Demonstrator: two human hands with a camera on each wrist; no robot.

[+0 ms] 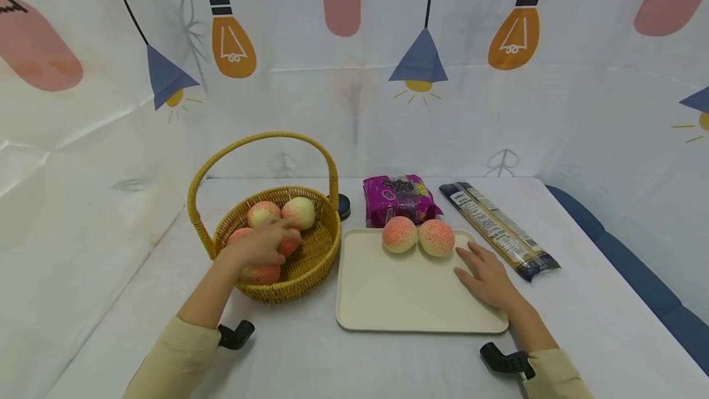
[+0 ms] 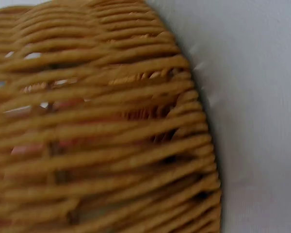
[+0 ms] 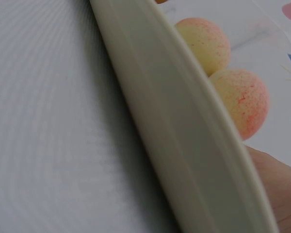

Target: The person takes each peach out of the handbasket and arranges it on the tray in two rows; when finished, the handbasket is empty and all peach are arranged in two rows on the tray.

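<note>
My left hand (image 1: 260, 246) reaches into the yellow wicker basket (image 1: 317, 273), its fingers and thumb around a pink-red peach (image 1: 290, 243). Other peaches lie about it: a paler one (image 1: 299, 212), a pink one (image 1: 263, 212) at the back, and more partly covered by the hand. The left wrist view is filled by the basket's woven side (image 2: 111, 131). Over the right edge of the cream tray (image 1: 410, 300), my right hand (image 1: 487, 277) has its fingers extended, fingertips close to a peach (image 1: 436, 237). A second peach (image 1: 399, 234) sits beside that one at the tray's back.
Behind the tray lies a purple snack packet (image 1: 396, 199). A long blue and gold packet (image 1: 498, 226) lies slanted at the right. Between basket and purple packet is a small dark round object (image 1: 344, 207). The basket's tall handle (image 1: 266, 135) arches above its rim.
</note>
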